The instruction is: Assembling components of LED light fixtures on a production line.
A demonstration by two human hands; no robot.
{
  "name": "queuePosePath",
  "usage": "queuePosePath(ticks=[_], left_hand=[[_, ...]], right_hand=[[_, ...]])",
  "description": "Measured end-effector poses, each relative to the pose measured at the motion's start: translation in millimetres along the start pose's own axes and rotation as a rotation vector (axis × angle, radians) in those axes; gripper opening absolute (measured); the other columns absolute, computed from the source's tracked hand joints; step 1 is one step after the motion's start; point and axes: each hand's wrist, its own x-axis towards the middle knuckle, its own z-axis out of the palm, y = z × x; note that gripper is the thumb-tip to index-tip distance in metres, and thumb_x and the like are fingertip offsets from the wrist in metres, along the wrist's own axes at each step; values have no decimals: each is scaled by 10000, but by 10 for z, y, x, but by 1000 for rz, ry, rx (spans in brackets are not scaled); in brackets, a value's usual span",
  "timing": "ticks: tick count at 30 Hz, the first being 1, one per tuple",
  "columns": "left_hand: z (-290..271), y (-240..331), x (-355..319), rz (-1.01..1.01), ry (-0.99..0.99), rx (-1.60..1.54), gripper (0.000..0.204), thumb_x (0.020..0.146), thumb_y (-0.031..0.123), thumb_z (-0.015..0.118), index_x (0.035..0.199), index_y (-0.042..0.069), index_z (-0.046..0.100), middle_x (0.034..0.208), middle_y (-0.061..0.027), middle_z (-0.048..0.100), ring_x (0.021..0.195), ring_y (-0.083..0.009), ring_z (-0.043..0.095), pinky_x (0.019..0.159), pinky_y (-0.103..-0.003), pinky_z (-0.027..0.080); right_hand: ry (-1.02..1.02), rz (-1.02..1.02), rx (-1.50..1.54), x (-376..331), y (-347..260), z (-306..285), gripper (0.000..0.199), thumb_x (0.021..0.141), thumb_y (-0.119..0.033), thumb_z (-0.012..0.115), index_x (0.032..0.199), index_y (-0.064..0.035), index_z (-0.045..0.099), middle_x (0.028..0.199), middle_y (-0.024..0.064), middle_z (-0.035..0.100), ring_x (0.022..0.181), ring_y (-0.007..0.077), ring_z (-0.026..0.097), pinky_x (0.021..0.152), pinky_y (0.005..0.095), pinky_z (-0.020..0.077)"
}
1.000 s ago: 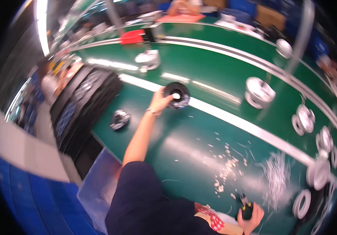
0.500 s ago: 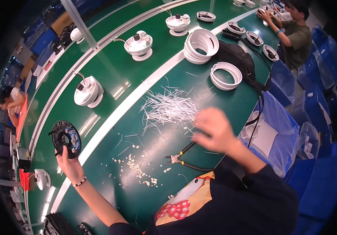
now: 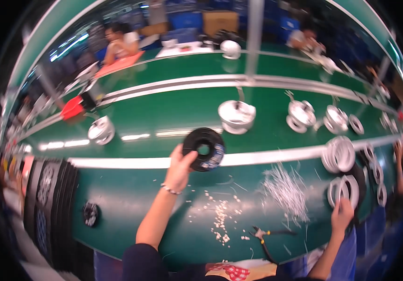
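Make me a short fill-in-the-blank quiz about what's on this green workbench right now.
1. The left hand holds a round ____ spool.
2. The right hand rests on a stack of ____ rings.
3. The pliers lie on the table between the two ____.

Missing words: black; white; hands

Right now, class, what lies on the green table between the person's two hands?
In the head view, between left hand and right hand: white crumb-like scraps, thin white strips, dark-handled pliers.
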Motion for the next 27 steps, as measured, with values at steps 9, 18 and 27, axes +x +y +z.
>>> queuePosePath(ticks=[9, 18, 27], left_hand=[[308, -330, 100, 145, -54, -20, 382, 756, 17, 510, 1129, -19, 435, 1044, -71, 538, 960, -129, 503, 846, -268, 414], [237, -320, 94, 95, -59, -72, 416, 776, -22, 447, 1188, 0, 398, 1125, -58, 511, 1030, -119, 478, 909, -272, 374], [156, -112, 67, 102, 27, 70, 358, 780, 85, 537, 1113, 4, 434, 961, -62, 536, 852, -123, 526, 705, -270, 475]], right_hand=[[-289, -567, 405, -1056, -632, 134, 382, 658, -189, 713, 950, 17, 579, 870, 215, 597, 801, 359, 592, 710, 443, 482], [-314, -505, 77, -659, -1162, -41, 718, 602, -469, 723, 1101, 4, 512, 1103, 271, 487, 1021, 433, 470, 855, 529, 367], [-524, -245, -69, -480, -898, 40, 1073, 516, -584, 710, 1275, 40, 278, 1250, 376, 254, 1160, 509, 256, 946, 553, 238]])
